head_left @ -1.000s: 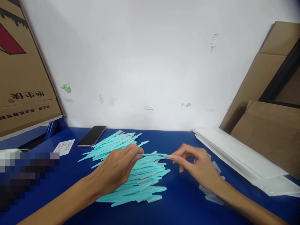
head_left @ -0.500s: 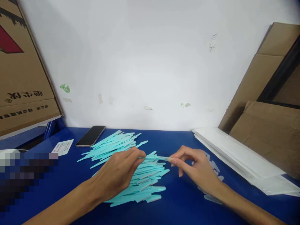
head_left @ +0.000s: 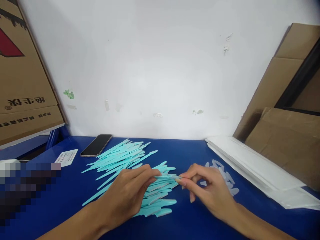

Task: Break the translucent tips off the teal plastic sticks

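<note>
A teal eyebrow razor (head_left: 165,178) is stretched level between my two hands. My left hand (head_left: 127,191) is closed around its handle, with thumb and forefinger pinching near the middle. At the other end, my right hand (head_left: 208,183) pinches the blade end, where a small translucent cap (head_left: 176,177) shows partly behind the fingertips. Just below lies a heap of teal razors (head_left: 157,202), partly hidden by my left hand. Farther back and left is another spread of razors (head_left: 122,155). Several loose clear caps (head_left: 228,177) lie behind and beside my right hand.
A phone (head_left: 97,145) and a printed card (head_left: 66,157) rest at the back left of the blue table (head_left: 185,220). White sheets or bags (head_left: 252,166) are stacked on the right. Cardboard (head_left: 290,140) leans on the right, and a carton (head_left: 27,76) stands left.
Both hands have come slightly nearer to me with the razor, and my left hand has shifted right. More razors at the left and more loose caps are uncovered.
</note>
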`<state>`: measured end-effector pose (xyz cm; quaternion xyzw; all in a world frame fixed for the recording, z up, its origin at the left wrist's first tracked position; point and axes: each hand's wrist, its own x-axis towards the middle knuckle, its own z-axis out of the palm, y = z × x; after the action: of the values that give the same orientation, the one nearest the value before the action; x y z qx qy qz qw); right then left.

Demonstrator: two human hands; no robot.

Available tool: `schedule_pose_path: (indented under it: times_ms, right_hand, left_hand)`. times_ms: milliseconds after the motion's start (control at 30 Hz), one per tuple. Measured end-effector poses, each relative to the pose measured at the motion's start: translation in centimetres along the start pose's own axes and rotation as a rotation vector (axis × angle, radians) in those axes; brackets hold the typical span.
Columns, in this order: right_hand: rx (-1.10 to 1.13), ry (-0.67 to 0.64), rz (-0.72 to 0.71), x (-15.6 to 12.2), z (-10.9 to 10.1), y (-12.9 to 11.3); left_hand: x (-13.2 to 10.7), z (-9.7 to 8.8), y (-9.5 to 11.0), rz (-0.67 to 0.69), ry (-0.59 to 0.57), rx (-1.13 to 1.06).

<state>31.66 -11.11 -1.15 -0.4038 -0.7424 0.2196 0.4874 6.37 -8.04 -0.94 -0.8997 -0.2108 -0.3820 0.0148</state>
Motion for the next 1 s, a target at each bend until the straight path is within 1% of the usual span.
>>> schedule_pose_path:
  times_ms: [67, 100, 200, 233, 267, 300, 367, 433, 500, 600, 700, 833, 933, 1000]
  right_hand:
    - [-0.03, -0.012, -0.001, 0.0, -0.1, 0.1]
    - [-0.067, -0.034, -0.02, 0.1, -0.3, 0.1]
    - [-0.281, -0.134, -0.124, 1.0, -1.4, 0.3]
    - [-0.374, -0.151, -0.138, 1.4, -2.0, 0.5]
    - [-0.475, -0.151, -0.125, 1.9, -2.7, 0.7]
    - [-0.579, -0.13, -0.081, 2.4, -3.5, 1.0]
    - [-0.807, -0.08, 0.045, 3.3, -5.3, 2.1]
    - [-1.0, -0.117, 0.186, 3.9, -7.2, 3.7]
    - [-1.1, -0.219, 0.355, 4.0, -8.8, 5.5]
    - [-1.127, -0.279, 0.443, 3.7, -10.1, 7.6]
    - [-1.126, -0.315, 0.47, 3.4, -10.3, 8.3]
    - [-1.128, -0.369, 0.486, 3.3, -10.1, 8.0]
    - [-1.132, -0.405, 0.478, 3.3, -10.0, 7.8]
    - [-1.141, -0.421, 0.457, 3.3, -9.7, 7.7]
  left_hand:
    - [0.1, -0.1, -0.1, 0.022, -0.002, 0.069]
    - [0.2, -0.2, -0.3, 0.055, -0.015, 0.115]
    - [0.5, -1.0, -1.5, 0.161, -0.022, 0.245]
    - [0.7, -1.3, -2.1, 0.163, 0.001, 0.276]
    - [0.8, -1.7, -2.9, 0.124, 0.016, 0.315]
    - [1.0, -2.2, -3.6, 0.081, 0.032, 0.366]
    - [1.1, -3.1, -5.3, -0.098, 0.001, 0.512]
    - [1.1, -3.9, -6.9, -0.257, -0.113, 0.626]
    - [0.9, -4.5, -8.2, -0.377, -0.195, 0.681]
    - [0.5, -4.8, -9.4, -0.501, -0.292, 0.637]
    - [-0.1, -4.5, -9.9, -0.519, -0.34, 0.584]
    - [-0.3, -3.7, -9.7, -0.51, -0.367, 0.56]
    - [0.1, -3.3, -8.4, -0.431, -0.349, 0.505]
    - [0.4, -3.0, -7.0, -0.342, -0.369, 0.388]
